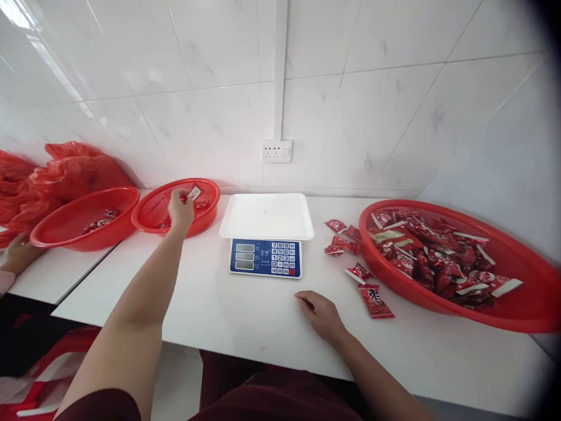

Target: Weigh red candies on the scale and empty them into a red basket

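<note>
My left hand [181, 209] is closed on a small red-and-white candy packet [194, 193], holding it over a red plastic basket [209, 220]. A few similar red packets lie at the bottom of that basket. On the table in front of me rests my right hand [322, 316], its fingers curled in and nothing visible in them. It is nearest to a loose red packet [376, 301] with a dark character on it. Several more loose packets [344, 242] lie beyond it, beside a large red basket [526, 298] heaped with red wrapped packets [438, 257].
A digital scale [265, 258] with a white tray [266, 216] stands mid-table near the tiled wall. To the left, another red basket [56, 225] holds some packets, by red plastic bags [74, 169]. Another person's hand [20, 254] touches there. A socket [277, 151] is above.
</note>
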{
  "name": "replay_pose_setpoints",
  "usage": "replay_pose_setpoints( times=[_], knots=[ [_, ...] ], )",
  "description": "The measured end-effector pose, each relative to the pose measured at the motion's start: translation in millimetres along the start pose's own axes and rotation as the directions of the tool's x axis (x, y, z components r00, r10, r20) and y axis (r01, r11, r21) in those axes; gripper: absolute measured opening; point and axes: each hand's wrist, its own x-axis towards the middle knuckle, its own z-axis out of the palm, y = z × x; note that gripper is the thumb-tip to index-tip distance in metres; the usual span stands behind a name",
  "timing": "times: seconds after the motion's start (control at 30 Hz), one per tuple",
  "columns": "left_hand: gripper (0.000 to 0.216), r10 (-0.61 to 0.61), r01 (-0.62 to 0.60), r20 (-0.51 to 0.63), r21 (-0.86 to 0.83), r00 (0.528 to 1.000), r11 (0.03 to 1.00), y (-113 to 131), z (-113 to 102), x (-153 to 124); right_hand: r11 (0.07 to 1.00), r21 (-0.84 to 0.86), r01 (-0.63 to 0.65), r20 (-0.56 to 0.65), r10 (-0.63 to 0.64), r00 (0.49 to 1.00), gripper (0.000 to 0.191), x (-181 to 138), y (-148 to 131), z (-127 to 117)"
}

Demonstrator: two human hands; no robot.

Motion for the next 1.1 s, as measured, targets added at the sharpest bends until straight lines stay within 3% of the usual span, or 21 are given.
replay_pose_setpoints(
  times=[0.1,0.23,0.37,0.47,0.57,0.67,0.8,0.9,1.0,1.1],
  knots=[
    [0.034,0.082,-0.084,0.020,0.169,0.996,0.982,-5.9,-11.9,-8.8,0.999,-0.038,0.029,-0.030,-0.030,0.999,0.028,-1.2,-3.1,-5.4],
    [0.045,0.402,-0.401,0.015,0.094,0.916,0.911,6.3,-4.5,-76.9,0.967,-0.255,0.017,-0.250,-0.083,0.965,0.032,18.5,3.6,-32.5],
    [0.049,0.656,-0.629,0.151,-0.194,0.739,0.753,13.6,18.7,-177.7,0.875,-0.450,-0.179,-0.365,0.003,0.931,0.044,67.6,28.2,-69.6],
    [0.042,0.778,-0.654,0.334,-0.421,0.532,0.628,11.0,38.6,-231.8,0.809,-0.497,-0.313,-0.315,0.168,0.934,0.062,107.0,47.9,-85.1],
    [0.041,0.829,-0.661,0.409,-0.505,0.383,0.555,7.5,48.3,-253.6,0.767,-0.494,-0.409,-0.271,0.312,0.911,0.072,134.4,61.3,-88.4],
    [0.040,0.852,-0.695,0.426,-0.512,0.305,0.505,5.9,48.6,-256.3,0.753,-0.491,-0.438,-0.237,0.369,0.899,0.070,145.6,68.7,-86.8],
    [0.030,0.868,-0.735,0.396,-0.485,0.299,0.474,6.1,50.2,-254.5,0.804,-0.495,-0.328,-0.249,0.230,0.941,0.043,143.1,72.6,-81.2],
    [0.023,0.860,-0.719,0.404,-0.492,0.311,0.491,4.8,52.8,-253.2,0.827,-0.476,-0.299,-0.294,0.171,0.940,0.026,137.1,70.1,-77.7],
    [0.020,0.833,-0.654,0.442,-0.528,0.334,0.542,1.4,52.6,-252.7,0.845,-0.443,-0.299,-0.373,0.130,0.919,0.025,131.1,57.6,-80.0],
    [0.019,0.750,-0.468,0.516,-0.586,0.413,0.661,5.6,51.0,-252.8,0.896,-0.379,-0.231,-0.510,0.006,0.860,0.029,124.4,28.4,-84.5]
  ],
)
